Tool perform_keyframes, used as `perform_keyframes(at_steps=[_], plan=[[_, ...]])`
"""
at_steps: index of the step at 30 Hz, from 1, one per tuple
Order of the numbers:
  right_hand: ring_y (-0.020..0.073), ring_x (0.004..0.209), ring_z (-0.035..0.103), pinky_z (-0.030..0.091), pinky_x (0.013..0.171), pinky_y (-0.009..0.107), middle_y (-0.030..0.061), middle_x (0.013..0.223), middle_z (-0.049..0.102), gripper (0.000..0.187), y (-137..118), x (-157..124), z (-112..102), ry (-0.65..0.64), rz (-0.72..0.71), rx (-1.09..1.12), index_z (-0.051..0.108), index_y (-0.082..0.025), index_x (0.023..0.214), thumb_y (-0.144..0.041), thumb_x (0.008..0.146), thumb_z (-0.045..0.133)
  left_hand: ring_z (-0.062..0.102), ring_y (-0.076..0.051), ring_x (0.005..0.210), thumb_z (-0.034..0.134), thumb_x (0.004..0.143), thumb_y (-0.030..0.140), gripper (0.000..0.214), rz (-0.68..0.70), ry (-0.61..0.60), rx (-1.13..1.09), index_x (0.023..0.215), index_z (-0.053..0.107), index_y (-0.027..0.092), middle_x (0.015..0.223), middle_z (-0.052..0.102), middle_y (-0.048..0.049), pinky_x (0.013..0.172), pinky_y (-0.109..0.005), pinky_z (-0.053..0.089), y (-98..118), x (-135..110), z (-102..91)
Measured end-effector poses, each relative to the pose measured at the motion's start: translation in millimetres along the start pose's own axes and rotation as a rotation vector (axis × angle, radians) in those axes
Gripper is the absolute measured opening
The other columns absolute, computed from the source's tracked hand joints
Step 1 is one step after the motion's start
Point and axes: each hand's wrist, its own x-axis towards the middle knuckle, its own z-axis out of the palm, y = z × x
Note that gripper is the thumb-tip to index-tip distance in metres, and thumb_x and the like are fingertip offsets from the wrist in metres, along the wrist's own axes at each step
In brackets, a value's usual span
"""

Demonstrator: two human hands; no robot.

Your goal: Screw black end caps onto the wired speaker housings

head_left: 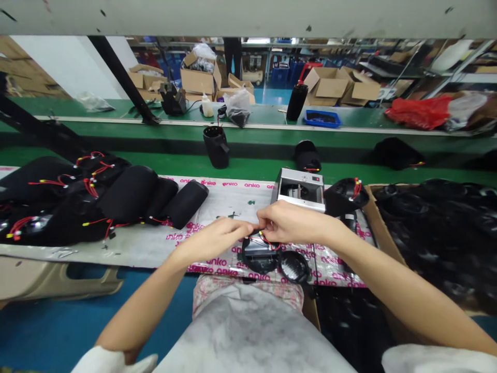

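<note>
White sheeting (225,199) with pink print spans the frame's middle; behind, a green counter (267,115) and cardboard boxes (326,85) fill the upper half. A round black part (261,254) lies just below centre. The left hand's (219,239) fingers stretch close together, the right hand's (285,221) bunch narrowly; whatever they grip is hidden. The dark heap (438,233) at right is blurred, cut off.
</note>
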Motion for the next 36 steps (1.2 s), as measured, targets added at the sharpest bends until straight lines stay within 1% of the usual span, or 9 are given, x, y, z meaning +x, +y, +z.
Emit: perform_keyframes(at_steps=[2, 5, 11, 20, 25, 29, 32, 34, 36], plan=[[0.0103, 0.056, 0.043, 0.029, 0.059, 0.026, -0.0067, 0.06, 0.052, 0.019, -1.0, 1.3, -2.6, -0.047, -0.006, -0.027, 0.058, -0.019, 0.074, -0.007, 0.084, 0.068, 0.062, -0.017, 0.064, 0.046, 0.111, 0.035, 0.046, 0.01, -0.02, 0.202, 0.08, 0.076, 0.02, 0.068, 0.071, 0.0004, 0.067, -0.028, 0.043, 9.6, 5.9, -12.9], [0.0105, 0.059, 0.046, 0.031, 0.061, 0.026, -0.0061, 0.065, 0.056, 0.017, -0.8, 0.0, -2.9, -0.066, 0.012, -0.048, 0.058, -0.019, 0.08, -0.008, 0.087, 0.069, 0.044, -0.013, 0.05, 0.056, 0.103, 0.02, 0.039, 0.114, -0.05, 0.433, 0.065, 0.067, 0.019, 0.054, 0.058, 0.002, 0.06, -0.032, 0.03, 24.8, 15.4, -17.0], [0.0121, 0.063, 0.045, 0.029, 0.064, 0.028, -0.0046, 0.067, 0.053, 0.022, -0.9, -3.5, -0.7, -0.051, 0.016, -0.073, 0.052, -0.02, 0.077, -0.004, 0.088, 0.062, 0.061, -0.023, 0.055, 0.062, 0.1, 0.011, 0.031, 0.267, -0.123, 0.932, 0.072, 0.072, 0.016, 0.062, 0.068, -0.0058, 0.058, -0.035, 0.033, 44.4, 22.9, -10.8], [0.0136, 0.069, 0.051, 0.031, 0.068, 0.029, -0.0016, 0.074, 0.061, 0.021, -2.5, -8.7, 14.4, 0.087, 0.006, -0.062, 0.057, -0.018, 0.08, -0.001, 0.089, 0.063, 0.071, -0.027, 0.059, 0.068, 0.1, 0.014, 0.027, 0.233, -0.127, 1.046, 0.076, 0.077, 0.016, 0.065, 0.074, -0.0084, 0.054, -0.037, 0.031, 54.0, 24.8, -6.7], [0.0191, 0.087, 0.066, 0.041, 0.076, 0.031, 0.0049, 0.101, 0.074, 0.013, 3.5, -34.9, 29.0, 0.254, 0.063, -0.038, 0.071, -0.018, 0.1, -0.016, 0.107, 0.06, 0.069, -0.026, 0.055, 0.068, 0.1, 0.013, 0.033, 0.294, -0.049, 1.022, 0.067, 0.075, 0.018, 0.061, 0.072, -0.0075, 0.052, -0.037, 0.029, 42.3, 23.2, -0.3], [0.0241, 0.102, 0.075, 0.058, 0.085, 0.036, 0.0074, 0.124, 0.076, 0.029, 25.7, -87.1, 59.8, 0.484, 0.291, 0.14, 0.071, -0.025, 0.127, -0.046, 0.112, 0.057, 0.075, -0.021, 0.068, 0.068, 0.106, 0.024, 0.014, 0.269, 0.215, 0.635, 0.098, 0.08, 0.02, 0.083, 0.081, -0.0036, 0.061, -0.031, 0.043, 21.2, 5.0, -1.9], [0.0347, 0.13, 0.07, 0.06, 0.107, 0.05, 0.0117, 0.144, 0.069, 0.043, 47.5, -118.9, 103.5, 0.355, 0.406, 0.054, 0.067, -0.028, 0.141, -0.043, 0.1, 0.072, 0.07, -0.017, 0.075, 0.069, 0.108, 0.028, 0.017, 0.35, 0.46, 0.381, 0.094, 0.071, 0.019, 0.086, 0.074, -0.0016, 0.069, -0.029, 0.047, 9.8, -14.6, 2.8], [0.0435, 0.146, 0.058, 0.055, 0.118, 0.062, 0.0147, 0.161, 0.058, 0.071, 58.9, -126.6, 133.8, 0.274, 0.454, 0.009, 0.06, -0.03, 0.155, -0.035, 0.088, 0.082, 0.061, -0.016, 0.071, 0.07, 0.107, 0.031, 0.031, 0.398, 0.52, 0.397, 0.079, 0.063, 0.019, 0.076, 0.064, 0.0003, 0.069, -0.03, 0.044, 7.8, -23.6, 12.4], [0.0478, 0.151, 0.051, 0.047, 0.123, 0.07, 0.0169, 0.163, 0.055, 0.081, 65.5, -125.6, 154.9, 0.308, 0.479, 0.033, 0.057, -0.029, 0.161, -0.027, 0.084, 0.08, 0.058, -0.019, 0.073, 0.072, 0.106, 0.035, 0.032, 0.44, 0.519, 0.488, 0.08, 0.065, 0.019, 0.076, 0.064, -0.0001, 0.072, -0.034, 0.04, 10.1, -27.2, 25.5]])
